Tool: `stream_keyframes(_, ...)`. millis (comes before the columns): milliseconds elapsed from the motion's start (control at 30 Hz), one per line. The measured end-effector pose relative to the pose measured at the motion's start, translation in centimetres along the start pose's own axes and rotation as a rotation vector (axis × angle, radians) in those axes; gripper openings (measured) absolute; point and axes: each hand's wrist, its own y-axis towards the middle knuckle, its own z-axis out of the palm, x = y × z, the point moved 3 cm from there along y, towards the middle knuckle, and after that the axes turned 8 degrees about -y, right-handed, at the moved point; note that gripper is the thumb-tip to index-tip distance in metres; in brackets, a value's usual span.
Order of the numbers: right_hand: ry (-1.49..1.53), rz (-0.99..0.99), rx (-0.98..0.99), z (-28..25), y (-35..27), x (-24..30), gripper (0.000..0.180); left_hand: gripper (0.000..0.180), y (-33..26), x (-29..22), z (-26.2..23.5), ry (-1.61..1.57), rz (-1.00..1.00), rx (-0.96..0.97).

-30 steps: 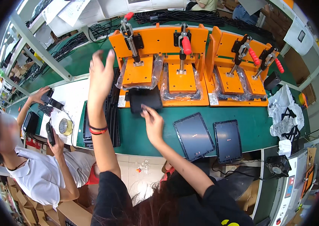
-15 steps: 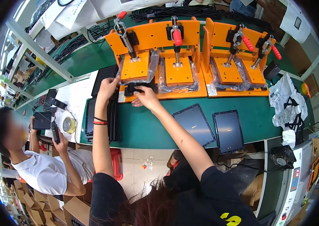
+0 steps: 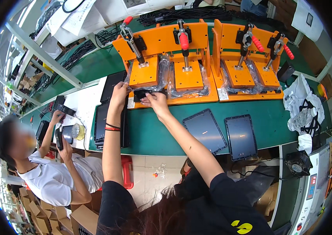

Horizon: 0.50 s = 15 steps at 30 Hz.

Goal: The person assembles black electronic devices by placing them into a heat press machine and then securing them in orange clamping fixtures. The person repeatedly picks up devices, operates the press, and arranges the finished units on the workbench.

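Both arms reach to the leftmost orange clamp fixture [image 3: 144, 76], whose press block sits in clear plastic film. My left hand [image 3: 119, 94] is at the block's front left corner, its fingers curled together at the film's edge; what they pinch is hidden. My right hand [image 3: 157, 103] grips a black plastic part [image 3: 139, 95] at the fixture's front edge, thumb and fingers closed on its near side. Most of that part lies under the block and film. The toggle clamp [image 3: 134, 45] with a red handle stands above the block.
More clamped orange fixtures [image 3: 234, 76] stand to the right. Two dark flat panels [image 3: 205, 131] lie on the green bench. Black panels [image 3: 101, 121] are stacked by my left forearm. At left a co-worker [image 3: 52, 176] holds a black device. A crumpled white bag [image 3: 301, 98] lies far right.
My right hand has shifted slightly and less of the black part shows at the fixture's front. My left hand stays at the corner. The co-worker's one hand has moved toward the bench.
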Motion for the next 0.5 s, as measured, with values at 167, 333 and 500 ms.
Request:
stream_keyframes(167, 0.012, 0.030, -0.067, -0.3, 0.5, -0.3, 0.022, 0.054, -0.9, -2.0, 2.4, -0.673, -0.329, 0.083)
stream_keyframes(333, 0.017, 0.064, -0.088, 0.8, 0.6, 0.0, 0.021, 0.080, 3.2, -0.3, -1.5, -0.735, -0.581, 0.308)
stream_keyframes(500, -0.022, 0.099, -0.096, -0.1, 1.2, 0.3, 0.020, 0.080, 1.2, -2.7, 2.7, -0.833, -0.549, 0.276)
